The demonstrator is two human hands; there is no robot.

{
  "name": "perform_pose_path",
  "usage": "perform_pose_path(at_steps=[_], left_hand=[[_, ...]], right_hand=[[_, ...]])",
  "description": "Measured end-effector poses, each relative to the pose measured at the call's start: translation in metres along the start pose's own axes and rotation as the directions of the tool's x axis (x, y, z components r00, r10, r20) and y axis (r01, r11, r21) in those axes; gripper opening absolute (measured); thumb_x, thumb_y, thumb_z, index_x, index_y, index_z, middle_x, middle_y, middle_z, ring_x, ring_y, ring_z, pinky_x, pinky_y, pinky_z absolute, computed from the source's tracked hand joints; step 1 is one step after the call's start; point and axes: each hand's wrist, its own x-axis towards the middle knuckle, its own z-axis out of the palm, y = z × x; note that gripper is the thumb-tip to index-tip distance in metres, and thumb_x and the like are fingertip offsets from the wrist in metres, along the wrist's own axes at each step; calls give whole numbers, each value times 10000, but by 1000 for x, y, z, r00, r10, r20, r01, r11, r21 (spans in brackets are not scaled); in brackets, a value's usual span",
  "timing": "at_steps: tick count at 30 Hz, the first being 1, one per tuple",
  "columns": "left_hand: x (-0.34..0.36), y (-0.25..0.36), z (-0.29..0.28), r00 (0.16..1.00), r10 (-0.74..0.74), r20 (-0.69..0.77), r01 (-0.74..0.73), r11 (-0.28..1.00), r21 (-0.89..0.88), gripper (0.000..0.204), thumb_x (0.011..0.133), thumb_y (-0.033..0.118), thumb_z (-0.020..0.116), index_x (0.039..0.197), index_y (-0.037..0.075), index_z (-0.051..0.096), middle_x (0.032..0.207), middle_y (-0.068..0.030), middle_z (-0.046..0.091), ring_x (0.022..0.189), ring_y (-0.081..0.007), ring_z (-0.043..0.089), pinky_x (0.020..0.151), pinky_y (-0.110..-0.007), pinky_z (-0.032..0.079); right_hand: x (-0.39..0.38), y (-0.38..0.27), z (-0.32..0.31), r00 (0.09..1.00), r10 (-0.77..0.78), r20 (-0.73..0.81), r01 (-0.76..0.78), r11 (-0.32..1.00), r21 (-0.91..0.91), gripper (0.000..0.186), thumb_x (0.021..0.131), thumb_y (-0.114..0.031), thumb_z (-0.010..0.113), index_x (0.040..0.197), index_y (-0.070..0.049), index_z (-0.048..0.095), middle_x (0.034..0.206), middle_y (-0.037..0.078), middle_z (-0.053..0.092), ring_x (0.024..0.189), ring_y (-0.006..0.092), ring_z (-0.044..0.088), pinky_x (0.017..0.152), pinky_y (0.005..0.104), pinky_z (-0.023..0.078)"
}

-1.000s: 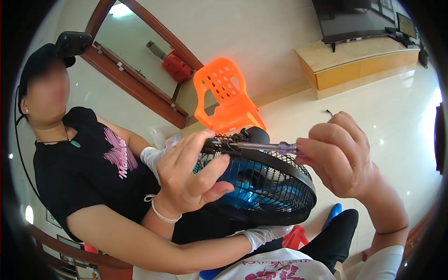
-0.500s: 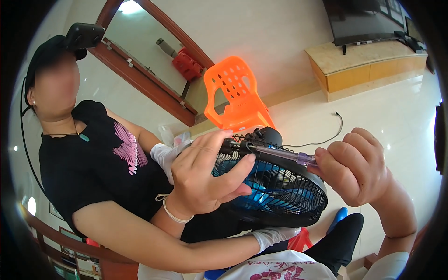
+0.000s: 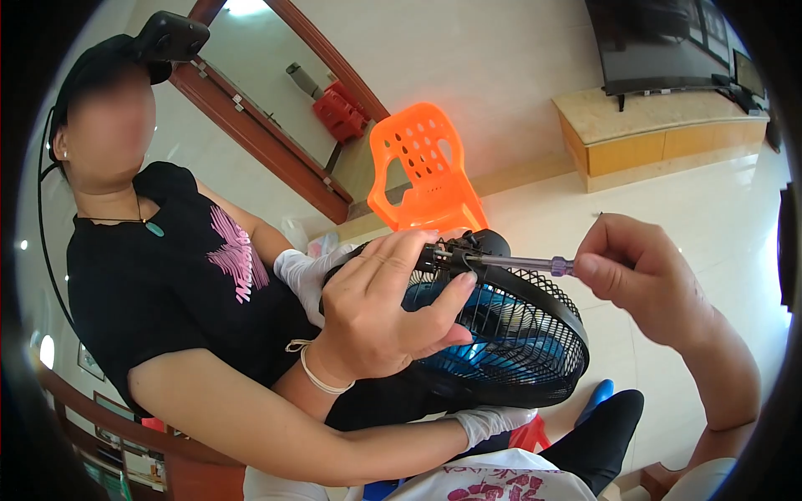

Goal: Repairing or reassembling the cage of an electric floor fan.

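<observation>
My right hand [image 3: 639, 280] is closed, thumb and fingers pinching the end of a slim screwdriver [image 3: 522, 263] with a translucent purple handle. It points left, its tip at a black mount [image 3: 458, 257] on the upper edge of an electric fan [image 3: 510, 351]. My left hand [image 3: 388, 305], a cord round its wrist, grips that mount between thumb and fingers; the screwdriver's tip is hard to make out there. The fan has a black wire cage and blue blades. A co-worker's white-gloved hands [image 3: 497, 424] support it from below and from the left side.
The co-worker [image 3: 184, 275], in a black shirt and cap, stands close on the left, one forearm crossing over mine. Beyond the fan is an orange plastic chair [image 3: 426, 179]. A low cabinet [image 3: 660, 134] with a television [image 3: 656, 46] stands at the back right.
My right hand has turned and shifted its fingers on the screwdriver's end. The fan, screwdriver and my left hand appear slightly farther right in the picture, while the whole view has shifted a little.
</observation>
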Motion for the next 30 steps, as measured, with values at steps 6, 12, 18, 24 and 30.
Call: perform_pose_path(at_steps=[6,12,18,24,30], left_hand=[[3,2,-2,1000,-3,5,3,1000,-4,396,874,479,593,1139,185,625,1077,-231,578,898,-363,649,756,-400,544],[4,2,-3,1000,-1,16,1,1000,4,391,872,483,596,1120,182,631,1080,-230,580,906,-363,651,768,-405,544],[0,1,-2,1000,-13,5,13,1000,17,386,878,482,592,1116,181,633,1075,-233,583,902,-365,651,754,-413,547],[1,-3,5,1000,3,23,-3,1000,2,381,886,473,592,1119,173,632,1063,-247,586,886,-377,648,716,-406,542],[1,2,0,996,-40,80,41,999,-16,415,910,501,544,1144,165,612,1069,-259,584,866,-378,646,704,-405,539]], right_hand=[[-7,7,-3,858,-512,41,458,728,-510,158,792,-7,659,922,0,570,722,60,568,611,179,547,555,312,453],[11,6,-9,372,-867,331,483,-124,-867,362,608,-121,671,941,11,621,704,46,512,601,180,514,491,298,369],[3,16,6,547,-797,256,480,49,-876,250,725,-174,716,882,-5,622,621,44,478,528,192,507,466,340,406],[3,-4,5,978,-207,29,201,896,-395,206,874,-176,660,773,2,630,578,112,525,506,256,535,499,365,427],[1,0,-1,987,-54,148,83,977,-195,150,886,-151,658,852,-21,590,609,113,569,522,237,553,518,331,414]])
